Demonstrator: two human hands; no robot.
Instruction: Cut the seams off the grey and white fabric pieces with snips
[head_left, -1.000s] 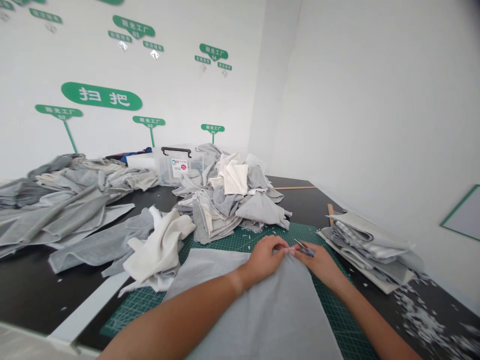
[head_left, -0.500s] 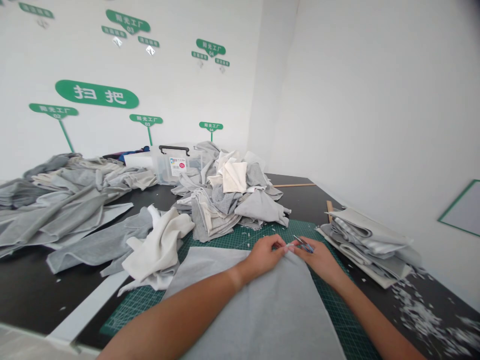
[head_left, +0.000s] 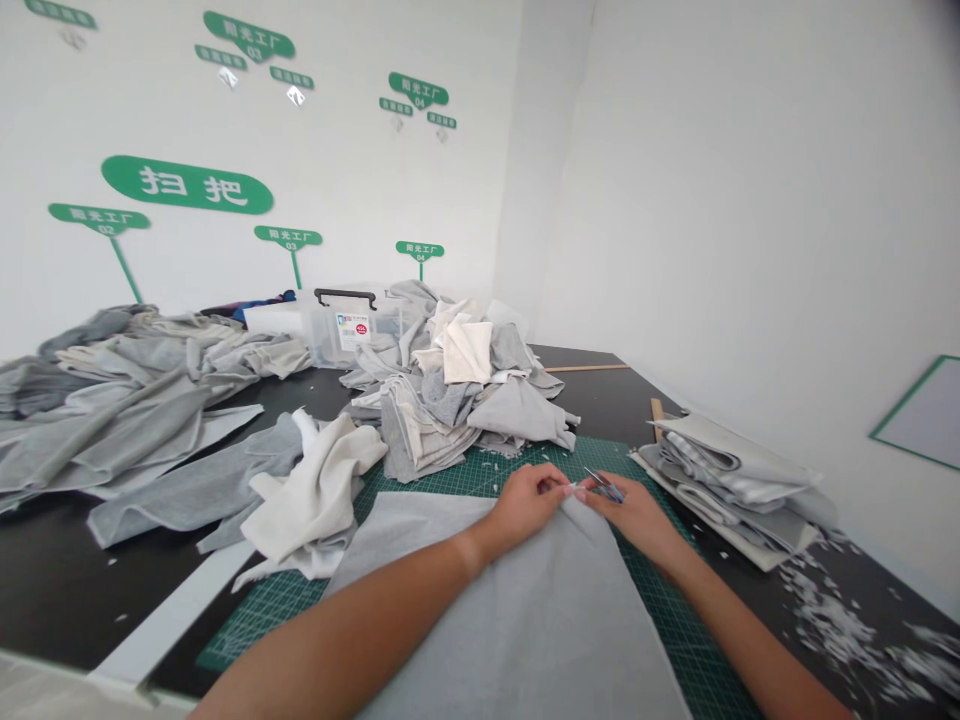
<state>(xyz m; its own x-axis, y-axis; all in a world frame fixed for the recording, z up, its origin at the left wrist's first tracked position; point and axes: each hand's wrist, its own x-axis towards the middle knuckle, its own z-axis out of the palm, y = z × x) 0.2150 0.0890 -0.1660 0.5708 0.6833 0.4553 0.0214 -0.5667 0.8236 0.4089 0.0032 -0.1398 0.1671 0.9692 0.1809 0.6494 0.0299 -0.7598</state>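
A pale grey sheet of fabric [head_left: 525,620] lies flat on the green cutting mat [head_left: 457,475] in front of me. My left hand [head_left: 525,500] pinches the far edge of this sheet, fingers closed on it. My right hand [head_left: 630,510] is closed round small scissors [head_left: 604,487] with blue handles. Their blades point at the fabric edge right beside my left fingertips. Both hands almost touch.
A heap of grey and cream cloth pieces [head_left: 457,385] rises behind the mat. A cream cloth [head_left: 315,490] lies left of it, and long grey cloths [head_left: 127,400] cover the left side. Folded pieces [head_left: 727,475] are stacked at right, with white scraps [head_left: 840,620] nearby. A clear bin [head_left: 352,325] stands by the wall.
Both hands stay at the fabric's far edge with only small shifts. The camera has tilted a little, so the scene sits slightly higher and left.
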